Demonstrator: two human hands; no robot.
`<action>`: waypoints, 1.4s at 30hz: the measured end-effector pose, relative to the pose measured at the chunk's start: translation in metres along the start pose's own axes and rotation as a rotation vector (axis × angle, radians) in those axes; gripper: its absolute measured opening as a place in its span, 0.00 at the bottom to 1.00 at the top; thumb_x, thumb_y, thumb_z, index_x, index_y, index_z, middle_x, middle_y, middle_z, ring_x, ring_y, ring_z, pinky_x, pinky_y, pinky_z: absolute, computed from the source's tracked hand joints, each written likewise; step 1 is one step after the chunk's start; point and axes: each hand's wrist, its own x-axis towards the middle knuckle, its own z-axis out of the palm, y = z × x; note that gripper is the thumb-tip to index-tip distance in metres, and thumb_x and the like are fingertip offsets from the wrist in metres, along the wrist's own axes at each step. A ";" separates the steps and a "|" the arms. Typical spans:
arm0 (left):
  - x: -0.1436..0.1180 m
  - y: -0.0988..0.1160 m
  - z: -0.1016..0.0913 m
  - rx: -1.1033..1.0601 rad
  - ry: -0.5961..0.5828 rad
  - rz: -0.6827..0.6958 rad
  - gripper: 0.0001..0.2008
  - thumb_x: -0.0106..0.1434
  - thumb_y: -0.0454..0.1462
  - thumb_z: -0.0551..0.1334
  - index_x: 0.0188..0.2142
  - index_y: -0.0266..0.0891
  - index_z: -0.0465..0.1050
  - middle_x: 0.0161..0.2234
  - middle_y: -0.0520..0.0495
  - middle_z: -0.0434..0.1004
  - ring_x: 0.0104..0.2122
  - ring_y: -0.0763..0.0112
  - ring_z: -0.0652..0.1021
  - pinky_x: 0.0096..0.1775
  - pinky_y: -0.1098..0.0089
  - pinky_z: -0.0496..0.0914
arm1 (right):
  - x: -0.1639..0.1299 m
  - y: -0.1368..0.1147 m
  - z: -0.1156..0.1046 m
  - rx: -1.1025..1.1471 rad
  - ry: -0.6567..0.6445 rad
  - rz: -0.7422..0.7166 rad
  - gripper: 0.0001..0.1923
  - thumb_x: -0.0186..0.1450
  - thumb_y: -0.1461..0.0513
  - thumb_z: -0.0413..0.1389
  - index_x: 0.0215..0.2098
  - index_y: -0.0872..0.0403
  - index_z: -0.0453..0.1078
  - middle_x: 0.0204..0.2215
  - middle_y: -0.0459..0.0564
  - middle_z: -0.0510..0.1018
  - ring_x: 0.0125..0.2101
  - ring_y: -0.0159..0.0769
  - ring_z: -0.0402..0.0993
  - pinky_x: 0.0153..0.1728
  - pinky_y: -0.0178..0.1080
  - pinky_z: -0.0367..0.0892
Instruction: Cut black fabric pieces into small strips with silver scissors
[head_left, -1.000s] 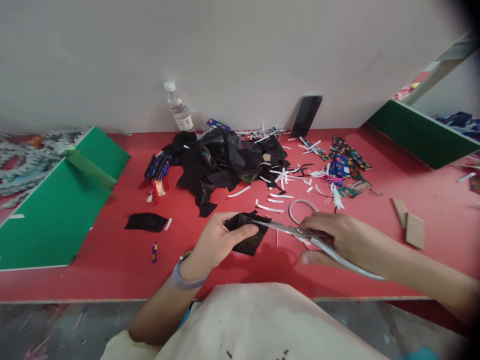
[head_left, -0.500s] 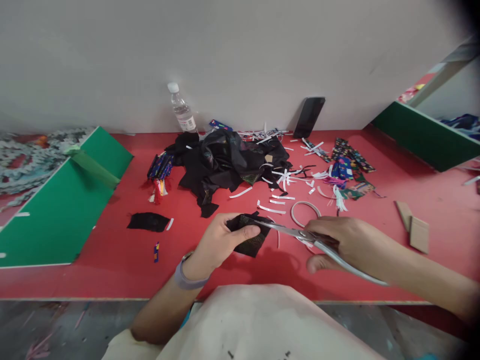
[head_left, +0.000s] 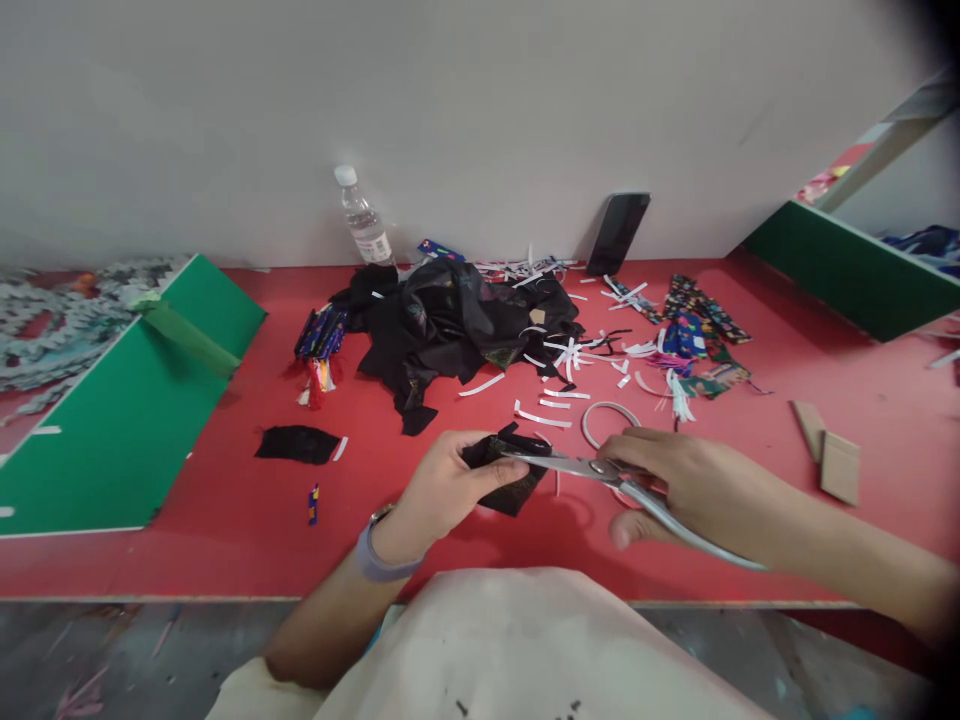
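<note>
My left hand (head_left: 454, 485) pinches a small piece of black fabric (head_left: 516, 490) between thumb and fingers above the red table. In my right hand (head_left: 675, 480) is a pair of scissors (head_left: 581, 467), whose blades point left and lie across the upper part of the fabric. The tip is close to my left thumb. Just behind the scissors lies a pale ring of tape (head_left: 600, 412), partly covered by my right hand. A flat black fabric piece (head_left: 296, 444) rests to the left, beside a short white strip (head_left: 340, 449).
Behind my hands is a heap of black cloth (head_left: 457, 320) with white strips scattered about. A water bottle (head_left: 365, 220) and a phone (head_left: 619, 235) lean at the wall. Green dividers (head_left: 97, 440) flank the table. Tasselled pieces (head_left: 321, 335) and cardboard bits (head_left: 838, 468) lie around.
Both hands have shifted slightly: the left with the fabric a little right, the scissors a little left and down. The blades now reach farther across the fabric.
</note>
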 end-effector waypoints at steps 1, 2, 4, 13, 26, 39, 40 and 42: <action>0.000 0.001 0.000 0.000 -0.002 0.001 0.10 0.56 0.41 0.67 0.32 0.36 0.79 0.26 0.50 0.77 0.29 0.70 0.75 0.34 0.69 0.70 | 0.000 -0.001 0.000 -0.003 0.002 -0.004 0.29 0.57 0.36 0.51 0.37 0.53 0.66 0.28 0.46 0.69 0.23 0.33 0.63 0.24 0.34 0.56; 0.000 0.002 0.001 0.000 -0.003 0.002 0.10 0.56 0.41 0.67 0.32 0.36 0.79 0.26 0.50 0.77 0.29 0.70 0.75 0.34 0.69 0.70 | 0.000 -0.001 0.000 -0.007 0.004 -0.006 0.29 0.57 0.37 0.51 0.37 0.53 0.66 0.28 0.46 0.69 0.23 0.33 0.63 0.24 0.34 0.56; -0.001 0.003 0.001 -0.001 0.001 0.008 0.09 0.56 0.41 0.67 0.32 0.37 0.79 0.26 0.50 0.77 0.28 0.71 0.75 0.33 0.70 0.70 | 0.001 -0.001 0.000 -0.016 0.003 -0.006 0.29 0.58 0.37 0.51 0.37 0.53 0.65 0.28 0.46 0.69 0.23 0.33 0.63 0.24 0.34 0.56; -0.001 -0.001 -0.001 -0.038 -0.022 -0.003 0.09 0.56 0.41 0.67 0.30 0.36 0.78 0.27 0.48 0.78 0.30 0.67 0.77 0.35 0.67 0.71 | 0.001 0.001 0.003 -0.052 0.059 -0.060 0.28 0.57 0.37 0.52 0.30 0.53 0.63 0.22 0.42 0.65 0.20 0.30 0.58 0.22 0.33 0.52; 0.000 -0.005 -0.002 -0.011 -0.022 0.029 0.09 0.56 0.41 0.68 0.31 0.37 0.78 0.25 0.53 0.73 0.29 0.74 0.73 0.33 0.72 0.66 | 0.002 0.004 0.003 -0.053 0.045 -0.055 0.29 0.57 0.36 0.51 0.34 0.53 0.65 0.25 0.45 0.69 0.22 0.32 0.63 0.23 0.34 0.55; 0.000 -0.004 0.002 -0.033 -0.020 0.026 0.10 0.55 0.41 0.68 0.33 0.35 0.80 0.27 0.51 0.75 0.29 0.72 0.72 0.35 0.70 0.67 | 0.005 -0.001 0.003 -0.049 0.046 -0.069 0.29 0.58 0.37 0.51 0.33 0.53 0.67 0.25 0.46 0.69 0.22 0.32 0.63 0.23 0.34 0.54; 0.000 -0.004 0.002 -0.031 -0.020 0.029 0.10 0.55 0.41 0.68 0.33 0.36 0.80 0.27 0.51 0.74 0.29 0.73 0.71 0.34 0.71 0.66 | 0.005 -0.001 0.003 -0.050 0.049 -0.072 0.29 0.58 0.37 0.51 0.32 0.54 0.67 0.24 0.46 0.68 0.21 0.32 0.63 0.23 0.34 0.54; 0.000 -0.004 0.002 -0.025 -0.023 0.040 0.10 0.55 0.40 0.68 0.33 0.36 0.80 0.26 0.52 0.72 0.28 0.74 0.70 0.32 0.72 0.65 | 0.006 -0.001 0.003 -0.049 0.059 -0.079 0.29 0.57 0.36 0.51 0.31 0.54 0.66 0.23 0.45 0.68 0.21 0.31 0.62 0.23 0.34 0.54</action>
